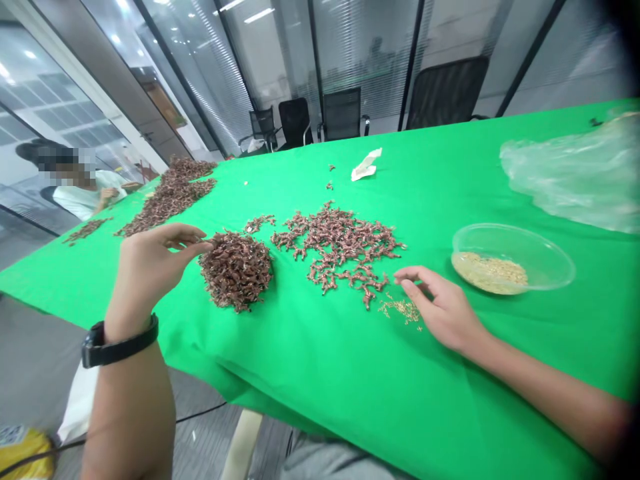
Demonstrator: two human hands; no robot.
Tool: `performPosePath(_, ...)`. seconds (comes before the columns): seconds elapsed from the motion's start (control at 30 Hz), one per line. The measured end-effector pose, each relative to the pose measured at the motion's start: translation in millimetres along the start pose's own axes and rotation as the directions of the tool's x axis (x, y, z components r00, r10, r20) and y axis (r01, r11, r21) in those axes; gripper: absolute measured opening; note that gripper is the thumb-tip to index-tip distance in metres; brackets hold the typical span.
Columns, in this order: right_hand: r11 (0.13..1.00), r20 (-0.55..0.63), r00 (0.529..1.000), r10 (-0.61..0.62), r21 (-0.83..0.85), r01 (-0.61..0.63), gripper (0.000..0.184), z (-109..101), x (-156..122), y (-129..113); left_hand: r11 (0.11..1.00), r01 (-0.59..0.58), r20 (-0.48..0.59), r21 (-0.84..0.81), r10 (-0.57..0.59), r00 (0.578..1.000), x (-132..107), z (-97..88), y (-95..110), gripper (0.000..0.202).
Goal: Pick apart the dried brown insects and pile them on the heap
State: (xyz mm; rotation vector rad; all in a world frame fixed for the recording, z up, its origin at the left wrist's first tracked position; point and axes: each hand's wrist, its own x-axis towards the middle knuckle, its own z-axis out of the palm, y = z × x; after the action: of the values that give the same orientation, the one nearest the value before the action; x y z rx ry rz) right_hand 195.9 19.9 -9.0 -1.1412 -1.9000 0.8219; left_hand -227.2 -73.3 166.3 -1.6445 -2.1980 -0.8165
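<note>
My left hand (160, 260), with a dark band on the wrist, is at the upper left edge of a rounded heap of small brown figures (236, 272). Its thumb and fingertips are drawn together there, and whatever lies between them is hidden. Close by, a flatter spread of reddish-brown, animal-shaped figures (345, 237) covers the middle of the table. My right hand (440, 307) hovers or rests beside its near right edge, thumb and forefinger closed in a pinch; I cannot make out what they hold. Just under those fingertips lie scattered tiny golden grains (403, 310).
A clear plastic bowl (550, 267) of golden grains stands right of my right hand. Beyond are a crumpled white paper (367, 165) and a plastic bag (575, 173) on the green cloth (320, 373). Another person (85, 187) sits far left by larger brown piles (170, 200).
</note>
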Motion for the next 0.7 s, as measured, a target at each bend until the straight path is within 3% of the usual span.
performPosePath(0.23,1.000,0.009,1.000,-0.011,-0.013,0.011,0.027,0.1,0.3,0.7,1.000,-0.012,0.030,0.011,0.011,0.999,1.4,6.0,-1.4,0.016)
performPosePath(0.47,0.999,0.009,1.000,-0.023,-0.026,0.023,0.026,-0.3,0.6,-0.1,0.996,-0.025,0.014,0.083,0.024,1.000,2.4,11.1,-7.2,0.021)
performPosePath(0.7,0.999,0.024,1.000,-0.010,-0.033,0.011,0.025,-1.1,0.7,-0.7,0.988,-0.133,-0.011,0.077,0.134,0.991,1.8,10.6,-5.2,0.023)
